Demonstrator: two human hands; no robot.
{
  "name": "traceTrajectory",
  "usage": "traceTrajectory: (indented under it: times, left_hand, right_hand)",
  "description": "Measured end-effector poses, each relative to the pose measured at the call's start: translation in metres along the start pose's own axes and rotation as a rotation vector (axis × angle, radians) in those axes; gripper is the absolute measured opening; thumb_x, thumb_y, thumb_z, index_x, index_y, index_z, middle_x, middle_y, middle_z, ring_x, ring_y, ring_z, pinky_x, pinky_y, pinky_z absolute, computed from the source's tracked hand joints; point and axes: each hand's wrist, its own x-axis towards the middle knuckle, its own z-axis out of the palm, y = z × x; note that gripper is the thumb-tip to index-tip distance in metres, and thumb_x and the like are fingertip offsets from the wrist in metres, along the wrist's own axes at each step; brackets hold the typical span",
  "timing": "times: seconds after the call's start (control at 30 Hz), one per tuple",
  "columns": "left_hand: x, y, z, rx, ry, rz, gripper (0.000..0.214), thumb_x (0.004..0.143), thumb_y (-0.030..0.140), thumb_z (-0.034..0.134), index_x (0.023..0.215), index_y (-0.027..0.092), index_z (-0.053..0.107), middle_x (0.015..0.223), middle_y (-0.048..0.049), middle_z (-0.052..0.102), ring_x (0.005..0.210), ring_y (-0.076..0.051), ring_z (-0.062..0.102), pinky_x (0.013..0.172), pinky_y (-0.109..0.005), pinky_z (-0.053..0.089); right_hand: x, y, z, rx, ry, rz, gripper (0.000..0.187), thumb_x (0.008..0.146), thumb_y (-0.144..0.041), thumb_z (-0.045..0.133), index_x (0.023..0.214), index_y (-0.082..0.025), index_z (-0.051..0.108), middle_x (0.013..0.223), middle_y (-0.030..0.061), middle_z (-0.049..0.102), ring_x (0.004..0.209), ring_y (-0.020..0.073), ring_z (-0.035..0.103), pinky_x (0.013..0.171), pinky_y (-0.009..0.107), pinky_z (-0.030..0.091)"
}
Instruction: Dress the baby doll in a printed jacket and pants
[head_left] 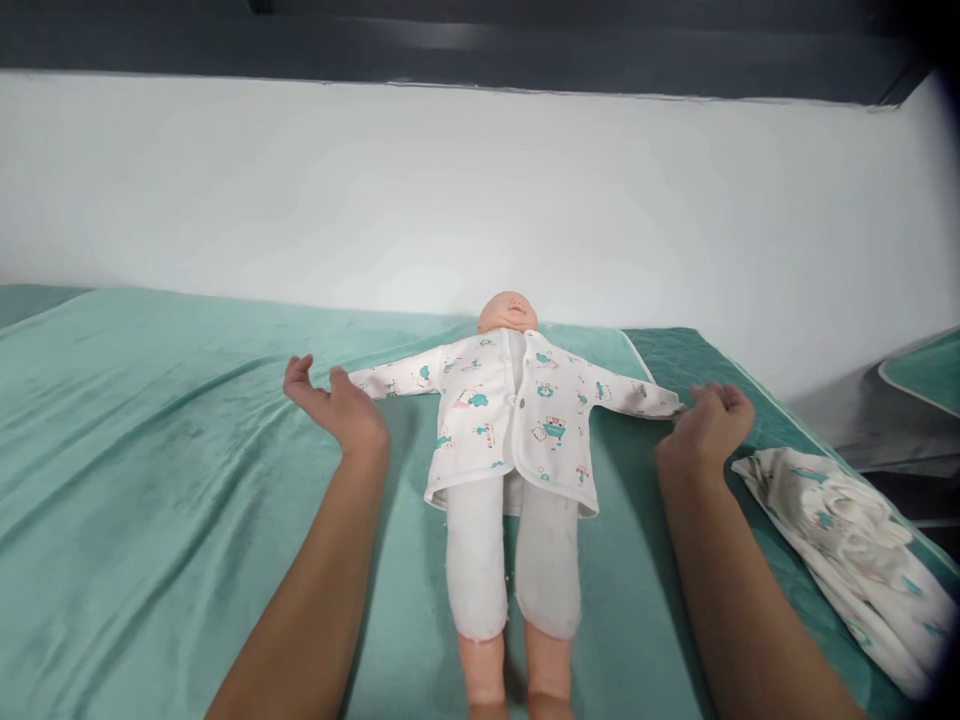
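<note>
A baby doll (510,311) lies on its back with its head toward the wall. It wears a white baby jacket (472,430) printed with small teal and pink pictures, and both sleeves stretch out sideways. White coverings (476,560) wrap its legs down to the shins. Beside the cuff of the sleeve at left is my left hand (341,405), its thumb and half-bent fingers apart. My right hand (709,425) is closed at the opposite sleeve (637,398), with the cuff drawn to a point at its fingers. The doll's own hands are hidden.
A green cloth (187,450) with soft creases covers the surface under the doll. At right, a bunched white printed garment (847,550) lies on a darker green area near the edge. Behind stands a white wall (375,190), with a dark beam (480,50) above.
</note>
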Motion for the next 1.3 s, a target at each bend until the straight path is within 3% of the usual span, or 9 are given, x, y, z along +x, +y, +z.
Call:
traceTrajectory:
  times: [0.07,0.13,0.27,0.47,0.6,0.73,0.93,1.1,1.3]
  left_hand:
    - [-0.014,0.011,0.005,0.005,-0.138,0.111,0.032,0.086,0.012,0.047,0.115,0.025,0.048,0.143,-0.005,0.046,0.138,-0.014,0.04,0.117,-0.034,0.029]
    - [-0.027,0.02,0.011,-0.01,-0.351,0.161,0.028,0.087,0.014,0.049,0.113,0.025,0.052,0.14,-0.005,0.051,0.135,-0.017,0.045,0.117,-0.036,0.031]
    - [-0.044,0.028,0.02,-0.065,-0.804,0.081,0.023,0.09,0.024,0.053,0.111,0.023,0.064,0.132,-0.0062,0.062,0.128,-0.023,0.053,0.113,-0.041,0.037]
    - [-0.048,0.038,0.021,-0.13,-1.134,-0.092,0.029,0.092,0.031,0.057,0.117,0.028,0.07,0.14,-0.0007,0.06,0.137,-0.025,0.048,0.12,-0.043,0.028]
    - [-0.047,0.044,0.02,-0.116,-1.209,-0.094,0.033,0.093,0.032,0.058,0.124,0.032,0.067,0.146,0.0019,0.054,0.143,-0.024,0.04,0.123,-0.042,0.024]
    - [-0.044,0.046,0.02,-0.021,-1.294,-0.045,0.039,0.094,0.035,0.055,0.133,0.033,0.061,0.153,0.0033,0.046,0.146,-0.021,0.035,0.123,-0.039,0.023]
    - [-0.044,0.045,0.021,0.073,-1.343,0.042,0.044,0.097,0.041,0.049,0.14,0.034,0.053,0.157,0.004,0.04,0.148,-0.021,0.032,0.123,-0.039,0.025]
    - [-0.046,0.045,0.02,0.046,-1.336,0.056,0.043,0.096,0.042,0.05,0.139,0.034,0.054,0.157,0.0021,0.04,0.147,-0.021,0.032,0.122,-0.041,0.027]
    - [-0.052,0.049,0.015,0.038,-1.344,0.203,0.036,0.096,0.041,0.052,0.129,0.033,0.063,0.155,0.0003,0.044,0.147,-0.023,0.032,0.122,-0.045,0.028]
  right_hand:
    - [-0.025,-0.008,0.01,-0.018,-0.024,-0.111,0.036,0.074,-0.013,0.063,0.109,-0.022,0.058,0.127,0.008,0.059,0.129,0.019,0.05,0.116,0.037,0.035]
    - [-0.054,-0.014,0.022,-0.083,-0.281,-0.223,0.038,0.081,-0.02,0.062,0.118,-0.02,0.06,0.129,0.008,0.06,0.129,0.0205,0.052,0.117,0.042,0.033]
    - [-0.095,-0.027,0.042,-0.269,-0.707,-0.139,0.036,0.09,-0.035,0.058,0.124,-0.024,0.063,0.127,0.0069,0.064,0.117,0.0238,0.059,0.105,0.046,0.044]
    - [-0.092,-0.046,0.075,-0.514,-0.77,-0.196,0.024,0.09,-0.043,0.059,0.093,-0.021,0.069,0.092,0.0035,0.07,0.083,0.0199,0.061,0.079,0.036,0.048]
    - [-0.086,-0.05,0.106,-0.705,-0.86,-0.225,0.027,0.085,-0.047,0.062,0.078,-0.021,0.06,0.072,0.0017,0.064,0.065,0.0174,0.053,0.064,0.032,0.04]
    - [-0.086,-0.05,0.123,-0.852,-0.932,-0.23,0.018,0.081,-0.035,0.059,0.071,-0.022,0.053,0.065,0.0002,0.059,0.06,0.0162,0.048,0.059,0.031,0.034]
    - [-0.091,-0.05,0.124,-0.63,-0.92,-0.215,0.01,0.082,-0.025,0.053,0.073,-0.021,0.054,0.065,-0.0027,0.056,0.059,0.0135,0.048,0.06,0.029,0.037]
    - [-0.095,-0.046,0.118,-0.578,-0.977,-0.341,0.013,0.088,-0.029,0.055,0.079,-0.021,0.059,0.082,0.0016,0.06,0.079,0.0177,0.055,0.077,0.034,0.044]
    - [-0.109,-0.05,0.095,-0.599,-1.038,-0.541,0.02,0.095,-0.03,0.053,0.111,-0.02,0.062,0.119,0.0083,0.064,0.117,0.0244,0.053,0.103,0.043,0.04]
